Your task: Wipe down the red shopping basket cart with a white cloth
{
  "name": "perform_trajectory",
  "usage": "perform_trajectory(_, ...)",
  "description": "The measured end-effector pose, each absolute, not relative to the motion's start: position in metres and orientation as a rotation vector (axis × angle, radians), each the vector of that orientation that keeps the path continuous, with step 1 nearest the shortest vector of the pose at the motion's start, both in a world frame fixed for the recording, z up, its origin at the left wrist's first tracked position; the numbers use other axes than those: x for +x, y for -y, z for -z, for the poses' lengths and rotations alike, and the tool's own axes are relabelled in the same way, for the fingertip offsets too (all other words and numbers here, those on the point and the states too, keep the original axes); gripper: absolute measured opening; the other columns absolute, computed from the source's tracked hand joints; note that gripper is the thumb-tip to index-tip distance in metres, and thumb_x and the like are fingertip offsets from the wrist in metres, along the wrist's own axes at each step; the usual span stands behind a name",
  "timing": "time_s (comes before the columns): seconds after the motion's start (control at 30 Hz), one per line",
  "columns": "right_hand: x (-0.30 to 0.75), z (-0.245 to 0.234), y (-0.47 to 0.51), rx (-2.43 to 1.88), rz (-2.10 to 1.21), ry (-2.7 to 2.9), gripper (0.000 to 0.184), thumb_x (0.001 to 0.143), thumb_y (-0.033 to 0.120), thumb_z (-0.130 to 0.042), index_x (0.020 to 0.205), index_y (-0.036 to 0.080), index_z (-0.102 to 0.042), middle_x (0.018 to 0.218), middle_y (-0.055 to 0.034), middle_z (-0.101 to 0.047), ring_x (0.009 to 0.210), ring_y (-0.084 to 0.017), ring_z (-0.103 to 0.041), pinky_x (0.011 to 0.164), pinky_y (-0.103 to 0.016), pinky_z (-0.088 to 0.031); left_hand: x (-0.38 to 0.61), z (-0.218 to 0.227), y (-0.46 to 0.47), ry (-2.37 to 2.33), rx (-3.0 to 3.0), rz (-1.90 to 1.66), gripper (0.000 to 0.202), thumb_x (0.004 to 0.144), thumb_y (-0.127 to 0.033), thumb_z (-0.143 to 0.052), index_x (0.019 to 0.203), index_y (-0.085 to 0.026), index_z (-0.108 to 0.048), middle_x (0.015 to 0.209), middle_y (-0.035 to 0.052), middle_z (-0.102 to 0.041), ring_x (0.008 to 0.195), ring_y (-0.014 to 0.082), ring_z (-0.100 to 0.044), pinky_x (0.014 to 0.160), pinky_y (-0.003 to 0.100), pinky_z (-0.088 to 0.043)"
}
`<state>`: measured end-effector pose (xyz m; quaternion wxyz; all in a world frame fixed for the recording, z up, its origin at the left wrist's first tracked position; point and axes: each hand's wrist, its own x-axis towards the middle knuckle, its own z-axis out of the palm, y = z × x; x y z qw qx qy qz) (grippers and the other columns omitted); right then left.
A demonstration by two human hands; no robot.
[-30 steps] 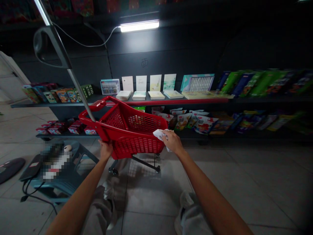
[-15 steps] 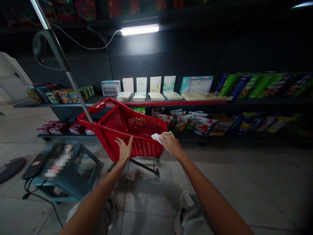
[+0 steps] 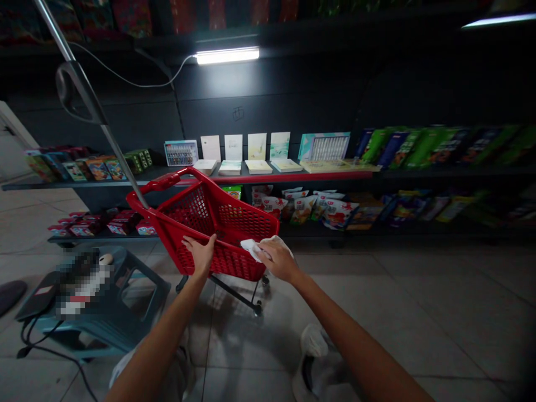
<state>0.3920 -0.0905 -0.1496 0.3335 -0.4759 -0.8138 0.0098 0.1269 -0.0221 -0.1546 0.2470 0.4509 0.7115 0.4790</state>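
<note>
A red plastic shopping cart stands in front of me, its basket's near side toward my hands. My left hand is at the near side wall just below the rim, fingers spread and thumb raised toward the rim; whether it presses on the wall I cannot tell. Crumpled white cloth, perhaps a tissue, is gripped in my right hand at the rim toward the cart's right end. Part of the cloth shows behind the knuckles. The cart's handle lies at the upper left.
Behind the cart runs a dark shelf with books, boxes and snack bags. A lit tube lamp hangs above. At left stand a metal pole and a blue-grey stool with cables.
The view has shifted slightly. My right hand, with the white cloth, has moved left along the cart's rim. My left hand stays at the near side.
</note>
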Motion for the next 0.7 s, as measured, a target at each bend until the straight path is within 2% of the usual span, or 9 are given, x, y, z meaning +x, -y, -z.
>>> perform_trajectory(0.17,0.396,0.152,0.094,-1.097,-0.039,2.223,0.034,0.102,0.033,-0.047,0.125,0.02,-0.068,0.116,-0.0096,-0.073,0.109,-0.023,-0.064,0.104,-0.039,-0.039,0.115,0.16,0.015,-1.966,1.237,-1.358,0.112,0.082,-0.053,-0.065,0.162,-0.007,-0.002,0.17,0.0253,-0.001,0.158,0.035,-0.006,0.127,0.044,-0.017)
perform_trajectory(0.4,0.439,0.162,0.06,-1.113,-0.048,2.171,0.041,0.103,0.032,-0.044,0.136,0.021,-0.064,0.119,-0.01,-0.07,0.117,-0.023,-0.06,0.108,-0.041,-0.042,0.103,0.158,0.015,-1.939,1.289,-1.305,0.109,0.082,-0.053,-0.065,0.162,-0.004,-0.008,0.17,0.0239,-0.003,0.158,0.0314,-0.009,0.128,0.04,-0.014)
perform_trajectory(0.57,0.443,0.188,0.041,-1.257,-0.075,1.679,0.039,0.1,0.042,-0.043,0.12,0.019,-0.068,0.123,-0.0131,-0.067,0.12,-0.024,-0.059,0.107,-0.041,-0.046,0.102,0.155,0.016,-1.917,1.306,-1.316,0.104,0.084,-0.048,-0.063,0.161,-0.002,-0.01,0.17,0.0234,-0.005,0.158,0.0302,-0.006,0.128,0.039,-0.012)
perform_trajectory(0.7,0.411,0.213,0.043,-1.355,-0.192,1.228,0.047,0.1,0.049,-0.038,0.127,0.018,-0.06,0.128,-0.0149,-0.066,0.12,-0.024,-0.061,0.105,-0.041,-0.047,0.107,0.154,0.017,-1.916,1.316,-1.351,0.1,0.086,-0.048,-0.058,0.161,-0.002,-0.011,0.171,0.0218,-0.004,0.159,0.0301,-0.003,0.129,0.04,-0.012)
